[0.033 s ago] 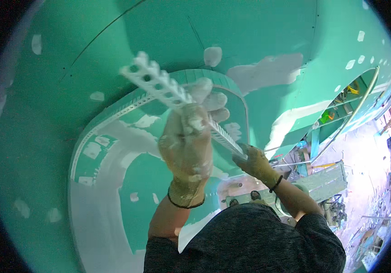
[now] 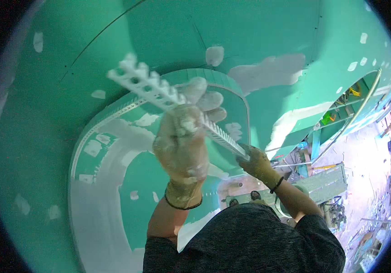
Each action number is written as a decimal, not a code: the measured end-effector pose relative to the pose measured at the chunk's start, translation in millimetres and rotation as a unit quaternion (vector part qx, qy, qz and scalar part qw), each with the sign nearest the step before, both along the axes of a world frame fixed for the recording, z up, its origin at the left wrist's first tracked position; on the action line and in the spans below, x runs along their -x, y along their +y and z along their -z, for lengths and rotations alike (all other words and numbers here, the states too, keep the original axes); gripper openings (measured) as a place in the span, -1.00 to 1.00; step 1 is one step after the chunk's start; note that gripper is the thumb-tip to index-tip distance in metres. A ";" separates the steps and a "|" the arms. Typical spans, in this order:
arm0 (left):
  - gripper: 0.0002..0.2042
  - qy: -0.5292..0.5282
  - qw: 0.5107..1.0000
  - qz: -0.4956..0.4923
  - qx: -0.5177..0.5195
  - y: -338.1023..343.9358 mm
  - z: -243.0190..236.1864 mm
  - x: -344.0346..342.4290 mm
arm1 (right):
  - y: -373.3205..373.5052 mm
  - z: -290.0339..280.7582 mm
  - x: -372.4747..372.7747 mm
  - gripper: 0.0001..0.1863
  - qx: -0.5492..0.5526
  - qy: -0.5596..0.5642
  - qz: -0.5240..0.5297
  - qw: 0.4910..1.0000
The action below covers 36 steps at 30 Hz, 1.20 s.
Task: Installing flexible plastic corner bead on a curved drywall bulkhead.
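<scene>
The left hand (image 2: 182, 141) pinches the white strip (image 2: 161, 98) near its middle, in front of the chest; its other fingers (image 2: 211, 101) are stretched loosely past the strip, not folded around it. The right hand (image 2: 257, 166) is lower and farther to the right, and it pinches the lower end of the same strip. Both hands wear yellowish gloves (image 2: 184, 193) marked with white.

The strip is angled, with holes and a toothed edge. It slants up to the left, and its upper end goes free beyond the left hand, a little blurred. I cannot tell if this end touches anything.

The step in hand seems to be handling the strip in the air, between the two hands. In my judgement, a next move calls for both hands to go together, with the free end watched, because so thin a piece could bend.

Behind it is a rounded recess (image 2: 70, 186), with a similar perforated band (image 2: 129, 105) on its upper left curve. Around is the green wall (image 2: 36, 123) with pale patches (image 2: 268, 70). Lower right, a plank (image 2: 325, 182) lies near the feet (image 2: 255, 194).
</scene>
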<state>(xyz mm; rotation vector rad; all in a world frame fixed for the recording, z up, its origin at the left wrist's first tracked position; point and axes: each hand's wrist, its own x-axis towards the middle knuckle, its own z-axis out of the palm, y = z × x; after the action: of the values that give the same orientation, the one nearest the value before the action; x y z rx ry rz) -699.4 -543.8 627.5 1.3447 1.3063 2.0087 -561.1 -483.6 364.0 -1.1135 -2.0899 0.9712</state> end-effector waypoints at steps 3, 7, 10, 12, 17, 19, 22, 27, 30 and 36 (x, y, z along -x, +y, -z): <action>-0.44 0.003 0.997 -0.048 -0.052 -4.6 -1.8 16.0 | 5.0 22.8 -20.8 -0.52 -0.026 0.047 0.014 0.998; -0.38 -0.025 0.995 -0.100 0.009 -9.3 -9.5 47.2 | 15.9 26.0 -50.0 -0.52 0.076 0.024 0.000 0.997; -0.40 -0.069 0.993 -0.085 0.052 -5.8 1.9 74.6 | 34.5 26.1 -71.4 -0.60 0.123 0.049 -0.038 0.990; -0.42 -0.047 0.994 -0.081 0.060 -4.8 5.1 78.3 | 53.0 53.4 -84.8 -0.67 0.099 0.074 -0.013 0.992; -0.57 -0.127 0.987 -0.093 0.042 3.2 8.8 70.8 | 72.7 40.0 -93.5 -0.62 0.125 0.093 -0.064 0.986; -0.57 -0.138 0.986 -0.089 0.040 2.8 0.1 67.9 | 75.0 26.0 -90.7 -0.63 0.123 0.087 -0.064 0.986; -0.55 -0.147 0.987 -0.056 0.028 0.2 -9.0 66.7 | 71.2 1.6 -91.0 -0.63 0.163 0.080 -0.041 0.983; -0.48 -0.092 0.996 0.006 0.005 8.9 -26.5 41.2 | 64.9 -14.1 -100.9 -0.65 0.189 0.120 0.006 0.975; -0.39 0.037 0.998 0.034 -0.033 11.2 -20.5 30.7 | 59.9 -38.4 -113.1 -0.66 0.170 0.242 0.026 0.955; -0.23 0.394 0.905 0.107 0.121 4.9 107.7 15.9 | 52.3 -69.4 -149.7 -0.62 0.094 0.399 0.047 0.911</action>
<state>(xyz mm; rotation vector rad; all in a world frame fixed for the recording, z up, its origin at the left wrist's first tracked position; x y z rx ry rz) -715.3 -538.9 519.8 2.1604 1.5525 1.1125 -411.4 -431.3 433.4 -0.7053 -1.2886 1.3185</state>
